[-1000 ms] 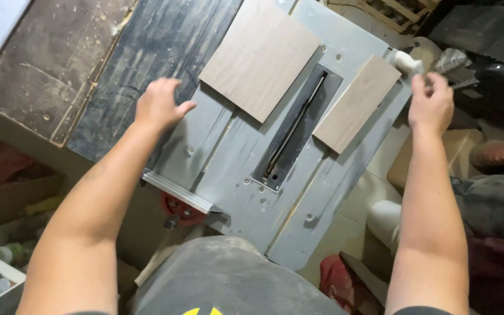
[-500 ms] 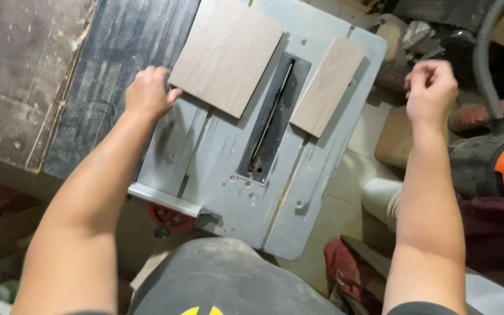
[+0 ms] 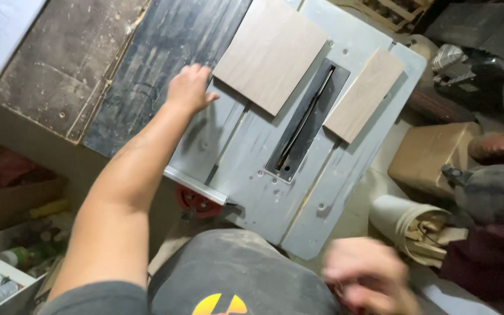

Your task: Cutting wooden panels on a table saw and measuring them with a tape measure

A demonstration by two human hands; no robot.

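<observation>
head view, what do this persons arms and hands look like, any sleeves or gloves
Both hands are bare: no gloves, rings or watch show. The left hand leads into a forearm bare up to a short dark grey sleeve at the frame's lower edge. The right hand is motion-blurred, so fine detail cannot be told, and its arm is out of frame.

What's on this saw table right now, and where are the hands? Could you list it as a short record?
surface: grey saw table with a blade slot in the middle
large board: pale wooden board, flat, left of the slot
small board: narrower strip, flat, right of the slot
left hand: left hand lies on the table beside the large board's near-left corner; contact with the board unclear
right hand: right hand is blurred, low near the body, off the table; grip cannot be told
nearby: dark bench to the left, bucket of scraps to the right
</observation>
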